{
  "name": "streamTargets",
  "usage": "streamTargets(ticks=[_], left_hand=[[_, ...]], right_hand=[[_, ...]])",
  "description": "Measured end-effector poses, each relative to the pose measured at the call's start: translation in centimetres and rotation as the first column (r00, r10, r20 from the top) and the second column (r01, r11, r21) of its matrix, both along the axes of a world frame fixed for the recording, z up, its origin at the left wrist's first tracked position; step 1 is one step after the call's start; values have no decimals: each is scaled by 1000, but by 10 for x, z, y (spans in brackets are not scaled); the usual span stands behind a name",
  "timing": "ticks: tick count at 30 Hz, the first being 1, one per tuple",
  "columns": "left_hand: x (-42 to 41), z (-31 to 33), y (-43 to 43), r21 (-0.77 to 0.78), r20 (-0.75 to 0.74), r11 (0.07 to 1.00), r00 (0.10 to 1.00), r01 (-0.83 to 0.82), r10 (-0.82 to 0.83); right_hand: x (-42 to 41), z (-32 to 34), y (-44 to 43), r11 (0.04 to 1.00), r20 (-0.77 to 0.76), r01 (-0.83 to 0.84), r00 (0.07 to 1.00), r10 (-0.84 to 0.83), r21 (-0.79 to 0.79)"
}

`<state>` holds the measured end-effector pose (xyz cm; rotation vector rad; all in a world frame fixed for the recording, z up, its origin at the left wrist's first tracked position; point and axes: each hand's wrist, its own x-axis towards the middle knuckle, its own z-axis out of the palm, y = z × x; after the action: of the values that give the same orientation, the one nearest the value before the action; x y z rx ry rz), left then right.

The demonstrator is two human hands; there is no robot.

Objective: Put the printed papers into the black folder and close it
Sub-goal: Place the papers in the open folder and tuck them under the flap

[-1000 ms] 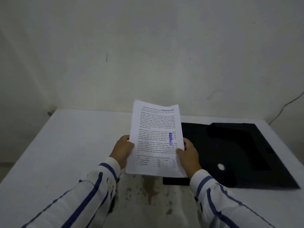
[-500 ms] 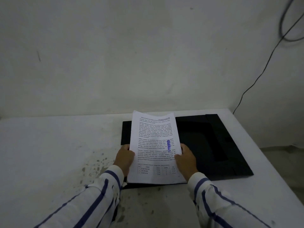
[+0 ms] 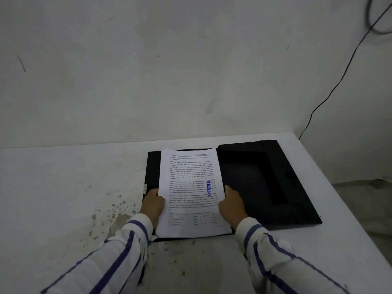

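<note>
The printed papers (image 3: 192, 192), white sheets with black text and a blue stamp, lie low over the left half of the open black folder (image 3: 265, 179). My left hand (image 3: 153, 203) grips the papers' left edge and my right hand (image 3: 232, 203) grips their right edge, thumbs on top. The folder lies spread flat on the white table (image 3: 63, 187), its right half with inner flaps bare. The papers' bottom edge reaches just past the folder's near edge. Whether the sheets rest on the folder or hover just above it is unclear.
A stained, chipped patch (image 3: 114, 217) marks the table left of my left hand. A white wall stands right behind the table. A black cable (image 3: 339, 81) runs down the wall at the right. The table's right edge falls off beyond the folder.
The papers went from upright in front of me to lowered over the folder's left half. Both hands kept their grip. My view turned right, bringing the folder to the centre.
</note>
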<state>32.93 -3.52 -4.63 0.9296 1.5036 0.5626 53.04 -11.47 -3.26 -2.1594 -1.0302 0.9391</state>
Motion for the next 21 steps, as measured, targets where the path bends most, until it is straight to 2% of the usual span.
streamTargets(ticks=[2, 6, 9, 13, 16, 21], left_hand=[[-1, -2, 1, 0, 9, 1000, 1000, -5, 5], [-4, -3, 2, -3, 20, 1000, 1000, -19, 19], [-7, -4, 3, 23, -2, 1000, 1000, 1, -1], [-7, -1, 2, 45, -7, 999, 1000, -2, 3], [-5, -1, 1, 53, 9, 999, 1000, -1, 1], [7, 0, 1, 37, 55, 999, 998, -2, -1]], right_hand=[[1, 1, -2, 1000, 12, 13, 1000, -13, 17], [12, 6, -15, 986, 48, 18, 998, -26, 167], [27, 6, -31, 975, 261, -63, 965, 5, 214], [51, -7, -54, 986, 549, -154, 830, 96, 60], [60, -18, -64, 988, 583, -156, 802, 128, -3], [62, -24, -66, 986, 542, -165, 831, 126, 24]])
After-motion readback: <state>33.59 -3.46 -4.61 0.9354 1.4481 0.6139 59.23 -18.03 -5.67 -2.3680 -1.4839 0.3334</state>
